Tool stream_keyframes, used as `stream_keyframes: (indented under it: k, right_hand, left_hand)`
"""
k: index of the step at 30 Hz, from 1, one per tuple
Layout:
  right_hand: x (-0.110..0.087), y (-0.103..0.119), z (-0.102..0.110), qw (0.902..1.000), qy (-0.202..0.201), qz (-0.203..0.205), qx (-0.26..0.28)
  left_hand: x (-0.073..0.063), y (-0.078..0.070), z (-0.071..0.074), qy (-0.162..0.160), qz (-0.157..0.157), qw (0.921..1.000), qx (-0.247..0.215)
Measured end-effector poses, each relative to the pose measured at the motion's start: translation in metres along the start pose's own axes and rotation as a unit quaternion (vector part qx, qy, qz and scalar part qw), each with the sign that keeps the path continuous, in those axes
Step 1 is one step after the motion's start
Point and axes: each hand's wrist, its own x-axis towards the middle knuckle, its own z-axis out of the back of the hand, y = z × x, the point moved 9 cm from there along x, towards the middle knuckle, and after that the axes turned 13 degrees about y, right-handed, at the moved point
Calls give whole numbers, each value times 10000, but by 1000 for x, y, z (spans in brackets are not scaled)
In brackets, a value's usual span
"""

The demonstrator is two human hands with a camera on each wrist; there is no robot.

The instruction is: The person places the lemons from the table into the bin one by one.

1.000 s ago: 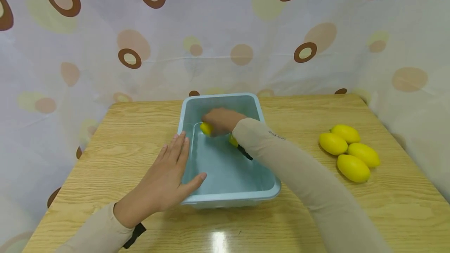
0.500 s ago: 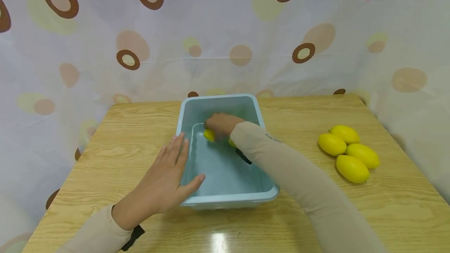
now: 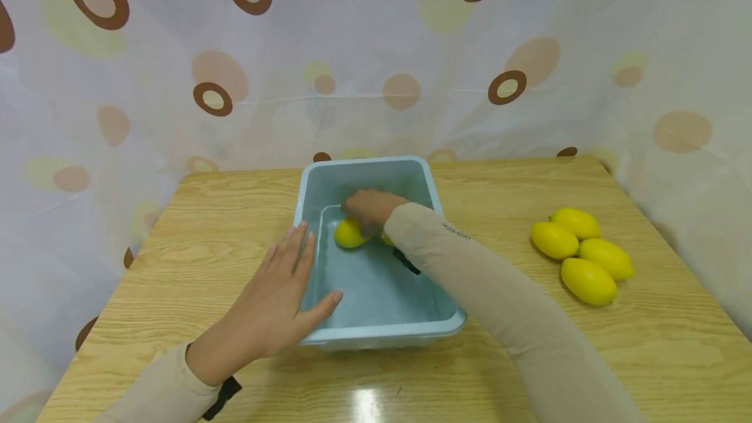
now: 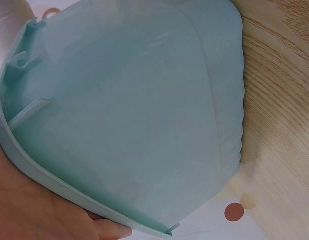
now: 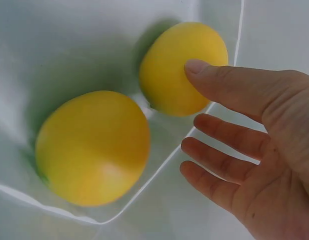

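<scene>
A light blue plastic basin point(image 3: 382, 331) stands on the table. My left hand point(image 3: 267, 305) rests along its left rim, fingers straight and thumb spread over the inside. In the left wrist view the palm lies against the rim, above the basin's outer wall point(image 4: 134, 120). My right hand point(image 3: 374, 207) is down inside the basin, beside a lemon point(image 3: 350, 234); another lemon point(image 3: 386, 239) is mostly hidden by the wrist. In the right wrist view one lemon point(image 5: 94, 150) lies apart from the fingers, and the thumb overlaps the other lemon point(image 5: 179, 65). The fingers are loosely extended, gripping nothing.
Several lemons point(image 3: 581, 253) lie grouped on the wooden table point(image 3: 235, 214) to the right of the basin. A patterned cloth point(image 3: 376, 51) hangs behind the table and at its sides.
The lemon under my right hand has come down nearer to me on the basin floor, and more of it shows, the fingers now off it. My left hand has stayed at the rim.
</scene>
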Motion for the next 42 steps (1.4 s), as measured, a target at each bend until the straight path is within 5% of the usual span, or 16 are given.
stream_keyframes:
  k: [27,42]
  right_hand:
    - [-2,-2,-3,9980,469,85,426]
    - [-13,9,23,9952,144,750,615]
  left_hand:
    - [-2,-1,1,-16,-8,10000,5]
    - [-1,0,1,-19,-10,10000,60]
